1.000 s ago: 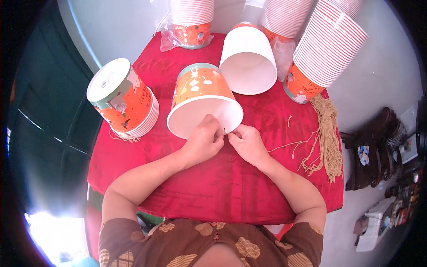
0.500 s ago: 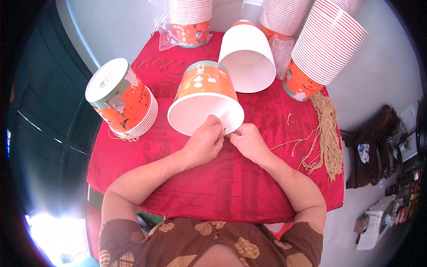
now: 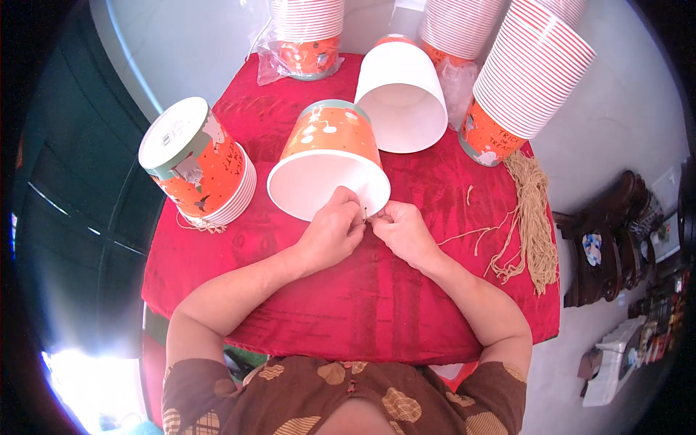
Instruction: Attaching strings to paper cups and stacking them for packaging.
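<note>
An orange paper bucket [image 3: 335, 134] with a green-grey base band and white inside lies on its side in the middle, its mouth toward me. My left hand [image 3: 335, 226] is closed at the near right of the rim, knuckles in front of the white inside, gripping the edge. Beside it, my right hand [image 3: 403, 230] is pinched at the same rim, its fingertips nearly meeting the left ones. A small dark mark shows on the rim between the two hands. Whatever the right fingertips hold is too small to make out.
A bundle of tan string [image 3: 533, 225] lies at the right, loose strands trailing left. Upside-down stacked buckets [image 3: 199, 163] stand at the left. A white bucket [image 3: 402, 94] lies behind. Tall bucket stacks [image 3: 533, 69] rise at the back. Red cloth [image 3: 348, 304] covers the table.
The bucket has shifted slightly left and turned a little, its rim sliding left relative to my hands. Both hands stay pinched in nearly the same place.
</note>
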